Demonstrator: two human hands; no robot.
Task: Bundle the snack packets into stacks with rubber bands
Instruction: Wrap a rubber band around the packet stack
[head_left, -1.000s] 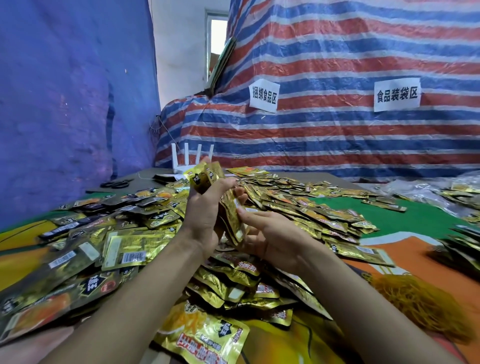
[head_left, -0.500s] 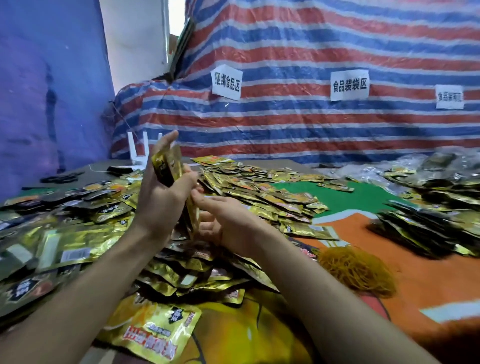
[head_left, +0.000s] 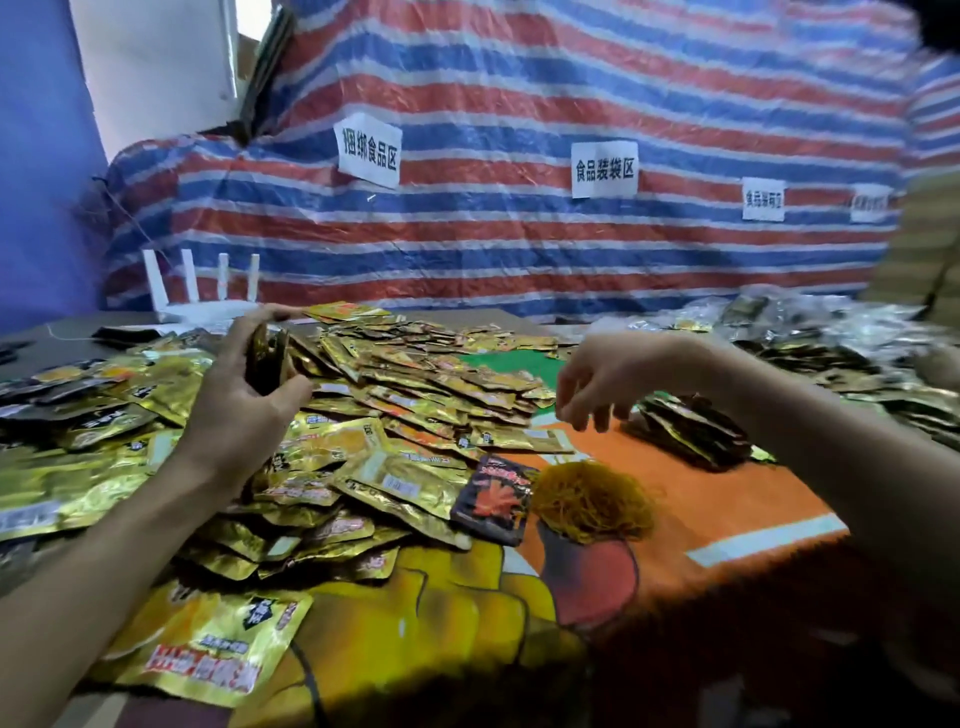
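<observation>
My left hand (head_left: 244, 400) has its grip closed round a small stack of packets (head_left: 267, 358), held on edge over the heap of loose packets (head_left: 405, 395) on the left half of the worktop (head_left: 727, 499). I read this step as fetching a band for it. My right hand (head_left: 597, 387) hovers with fingers loosely curled, nothing in them that I can see. The rubber bands (head_left: 592, 501) lie tangled toward the front edge, below that hand and apart from it. I'd squeeze the stack square, pinch out one band only, and stretch it wide before looping the middle.
</observation>
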